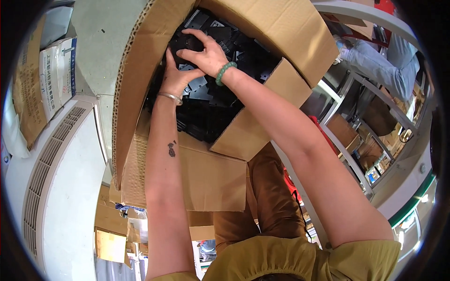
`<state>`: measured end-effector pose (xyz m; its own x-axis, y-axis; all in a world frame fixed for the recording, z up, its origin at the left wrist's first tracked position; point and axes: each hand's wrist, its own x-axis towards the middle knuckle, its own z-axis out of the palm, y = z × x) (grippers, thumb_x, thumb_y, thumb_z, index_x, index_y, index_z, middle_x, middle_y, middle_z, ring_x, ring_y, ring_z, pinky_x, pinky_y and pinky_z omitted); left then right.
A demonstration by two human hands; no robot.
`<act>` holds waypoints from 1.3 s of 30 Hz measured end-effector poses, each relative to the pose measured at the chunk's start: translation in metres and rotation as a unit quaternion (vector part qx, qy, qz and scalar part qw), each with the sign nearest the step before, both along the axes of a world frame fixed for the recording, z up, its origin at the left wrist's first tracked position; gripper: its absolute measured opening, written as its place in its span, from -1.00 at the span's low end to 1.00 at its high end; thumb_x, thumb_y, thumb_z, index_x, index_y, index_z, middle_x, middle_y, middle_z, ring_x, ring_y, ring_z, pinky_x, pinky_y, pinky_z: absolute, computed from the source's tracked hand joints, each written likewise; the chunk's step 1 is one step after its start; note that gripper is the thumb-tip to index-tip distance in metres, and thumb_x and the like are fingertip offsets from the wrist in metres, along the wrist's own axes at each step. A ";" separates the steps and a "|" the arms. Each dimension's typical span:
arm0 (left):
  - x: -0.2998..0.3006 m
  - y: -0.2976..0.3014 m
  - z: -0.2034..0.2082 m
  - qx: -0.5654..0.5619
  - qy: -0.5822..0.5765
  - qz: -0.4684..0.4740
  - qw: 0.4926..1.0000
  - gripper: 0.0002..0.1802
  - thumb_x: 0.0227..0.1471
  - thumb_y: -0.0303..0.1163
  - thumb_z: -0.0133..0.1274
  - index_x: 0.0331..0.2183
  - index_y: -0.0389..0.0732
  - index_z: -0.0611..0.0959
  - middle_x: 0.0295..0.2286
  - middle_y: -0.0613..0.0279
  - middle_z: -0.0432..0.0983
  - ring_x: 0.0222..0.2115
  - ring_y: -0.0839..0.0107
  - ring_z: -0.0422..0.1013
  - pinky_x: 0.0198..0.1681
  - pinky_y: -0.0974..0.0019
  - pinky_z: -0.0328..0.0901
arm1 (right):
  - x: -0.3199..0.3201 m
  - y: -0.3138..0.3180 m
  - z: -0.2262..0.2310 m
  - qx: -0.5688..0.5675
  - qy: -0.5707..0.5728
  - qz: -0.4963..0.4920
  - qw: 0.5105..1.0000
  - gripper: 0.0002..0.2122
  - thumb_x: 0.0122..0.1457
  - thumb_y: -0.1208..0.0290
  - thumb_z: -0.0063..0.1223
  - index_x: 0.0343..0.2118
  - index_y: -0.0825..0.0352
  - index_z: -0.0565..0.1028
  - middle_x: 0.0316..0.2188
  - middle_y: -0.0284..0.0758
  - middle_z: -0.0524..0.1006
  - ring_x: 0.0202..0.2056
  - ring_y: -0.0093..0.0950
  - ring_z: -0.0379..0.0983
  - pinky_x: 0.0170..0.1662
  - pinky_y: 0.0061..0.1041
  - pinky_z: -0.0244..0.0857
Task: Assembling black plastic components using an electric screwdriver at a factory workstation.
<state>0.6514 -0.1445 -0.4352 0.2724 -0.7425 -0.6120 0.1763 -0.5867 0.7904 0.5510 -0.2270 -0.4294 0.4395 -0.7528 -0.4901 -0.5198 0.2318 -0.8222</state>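
Observation:
An open cardboard box point(272, 23) in front of me holds a heap of black plastic parts point(199, 119), some with small pale labels. Both my hands reach inside it, near its far left corner. My right hand point(211, 57), with a green bead bracelet at the wrist, curls thumb and forefinger around a dark plastic part point(190, 43). Just below and left of it, my left hand point(176, 80) presses against the same dark part, its thumb pointing right. The other fingers of my left hand are mostly hidden, and the part's full shape is too dark to make out.
The box's flaps point(213, 178) stand out toward me and to the right. At left are a white appliance with a long vent point(51, 173) and printed cartons point(56, 75). A metal frame point(347, 93) and another person's jeans-clad leg point(375, 63) are at right.

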 end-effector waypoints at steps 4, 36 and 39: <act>-0.006 0.003 0.014 -0.026 0.039 0.014 0.999 0.30 -0.55 -0.39 0.41 0.19 -0.18 -0.05 0.03 0.08 0.21 0.04 0.29 0.17 0.07 0.29 0.12 | -0.005 0.005 0.016 -0.002 -0.019 -0.035 0.999 -0.47 -0.23 0.15 0.20 -0.08 0.00 0.41 -0.25 -0.12 0.40 -0.15 -0.20 0.36 -0.05 -0.34 0.25; -0.275 -0.073 0.502 -0.272 0.152 -0.359 0.880 0.12 -0.53 -0.58 0.34 0.13 -0.15 0.12 -0.05 0.18 0.26 -0.07 0.32 0.28 -0.04 0.25 0.25 | -0.293 0.041 0.523 -0.328 -0.006 -0.447 0.832 -0.55 -0.22 0.23 0.18 -0.16 0.14 0.44 -0.29 -0.19 0.47 -0.22 -0.24 0.38 -0.13 -0.39 0.29; -0.374 -0.089 0.503 -0.285 0.157 -0.385 0.864 0.15 -0.56 -0.56 0.37 0.12 -0.18 0.12 -0.06 0.18 0.28 -0.08 0.36 0.28 -0.06 0.32 0.25 | -0.385 0.040 0.536 -0.358 0.057 -0.477 0.800 -0.55 -0.21 0.23 0.18 -0.16 0.16 0.45 -0.31 -0.19 0.49 -0.27 -0.30 0.44 -0.16 -0.43 0.31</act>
<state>0.2778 -0.2335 0.0681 -0.5491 -0.8348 -0.0407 0.1660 -0.1567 0.9736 0.1660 -0.1871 0.1069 -0.5201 -0.8248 0.2219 -0.4685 0.0582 -0.8815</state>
